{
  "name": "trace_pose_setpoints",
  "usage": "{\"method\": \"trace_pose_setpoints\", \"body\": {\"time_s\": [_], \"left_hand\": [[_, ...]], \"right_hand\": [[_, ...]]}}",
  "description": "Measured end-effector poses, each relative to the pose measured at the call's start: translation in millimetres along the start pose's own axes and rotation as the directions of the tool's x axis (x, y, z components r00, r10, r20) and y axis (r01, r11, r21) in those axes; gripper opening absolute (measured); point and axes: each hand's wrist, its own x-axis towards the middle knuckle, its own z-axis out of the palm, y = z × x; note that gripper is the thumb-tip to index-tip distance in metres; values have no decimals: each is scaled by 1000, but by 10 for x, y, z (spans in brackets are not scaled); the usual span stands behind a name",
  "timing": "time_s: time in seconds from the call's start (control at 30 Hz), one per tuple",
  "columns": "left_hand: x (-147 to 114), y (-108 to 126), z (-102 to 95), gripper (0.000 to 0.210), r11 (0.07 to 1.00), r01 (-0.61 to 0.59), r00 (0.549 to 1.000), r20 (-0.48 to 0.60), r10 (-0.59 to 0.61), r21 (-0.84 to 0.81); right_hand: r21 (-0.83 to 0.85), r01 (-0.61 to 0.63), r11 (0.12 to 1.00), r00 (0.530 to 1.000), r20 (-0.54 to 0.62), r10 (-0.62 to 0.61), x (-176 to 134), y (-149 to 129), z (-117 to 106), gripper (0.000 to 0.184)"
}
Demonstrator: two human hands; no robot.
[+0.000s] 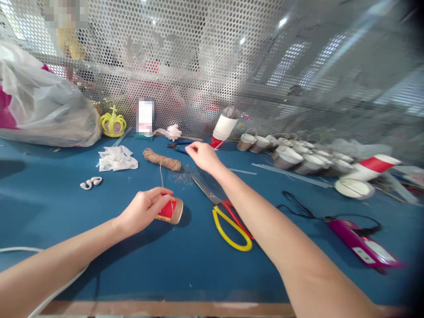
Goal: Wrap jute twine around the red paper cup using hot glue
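Note:
My left hand [145,210] is wrapped around a small red paper cup [168,208] lying tilted, with a brown band at its rim. A strand of twine runs from the cup up to a brown twine bundle [162,160]. My right hand [203,155] is held farther out, its fingers pressed together; whether anything is between them is hidden. Just beside its fingertips lie pliers [180,147] with blue handles. Under my right forearm rest large scissors [215,201] with yellow and red handles, blades apart.
Crumpled white paper [117,158] and small white pieces [91,182] lie left. A yellow crown-shaped item [113,123], a phone [145,117] and a leaning cup stack [225,126] stand behind. Several small wrapped cups [311,163] and a purple device [364,245] with a black cord are right.

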Motion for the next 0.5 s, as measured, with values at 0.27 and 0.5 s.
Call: {"method": "trace_pose_setpoints", "body": {"time_s": [0.27, 0.5], "left_hand": [[-36, -7, 26, 29, 1000, 12, 996, -92, -11, 19], [-33, -29, 55, 21, 1000, -7, 989, -145, 5, -16]], "right_hand": [[-322, -387, 864, 895, 93, 435, -293, 847, -333, 25], [-147, -412, 899, 900, 85, 427, -376, 1004, -170, 25]]}}
